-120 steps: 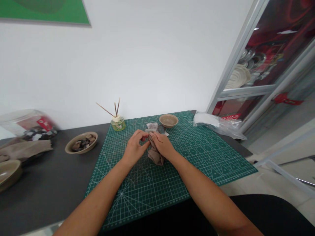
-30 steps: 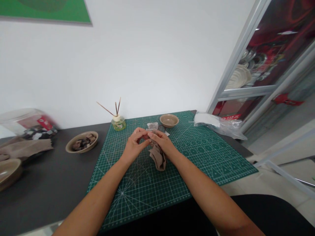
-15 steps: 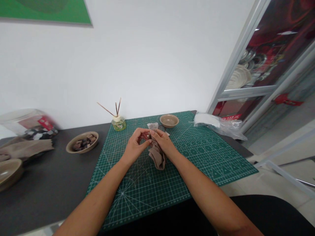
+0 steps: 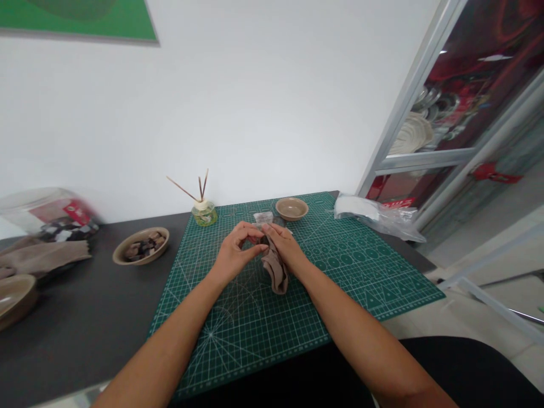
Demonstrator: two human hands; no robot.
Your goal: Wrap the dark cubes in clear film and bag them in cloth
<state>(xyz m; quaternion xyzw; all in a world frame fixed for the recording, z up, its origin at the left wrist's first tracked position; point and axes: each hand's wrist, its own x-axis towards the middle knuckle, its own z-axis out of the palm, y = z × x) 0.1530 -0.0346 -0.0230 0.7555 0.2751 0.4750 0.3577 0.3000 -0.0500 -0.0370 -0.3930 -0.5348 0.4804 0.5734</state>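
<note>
A folded, soft brown cloth (image 4: pixel 276 274) hangs from between my hands, over the middle of the green cutting mat (image 4: pixel 348 249). My right hand (image 4: pixel 285 246) is closed on its upper part, fingers wrapped along the right side. At the cloth's upper left edge, my left hand (image 4: pixel 238 247) pinches with thumb and fingertips, and a dark gap shows inside the curled fingers. Just behind the hands lies a small whitish packet (image 4: pixel 263 217), partly hidden by them. What kind of cloth piece this is I cannot make out.
A small brown bowl (image 4: pixel 292 209) stands at the mat's back. Further left are a reed diffuser (image 4: pixel 204 213), a bowl of brown and dark pieces (image 4: pixel 141 247), more brown cloth (image 4: pixel 46 256), another bowl (image 4: pixel 15 297) and a plastic tub (image 4: pixel 42 207). A clear bag (image 4: pixel 378 215) lies right.
The cloth has turned slightly, its lower end shifting a little to the right. My left hand's thumb and fingertips have moved slightly right along its upper edge. My right hand keeps its hold.
</note>
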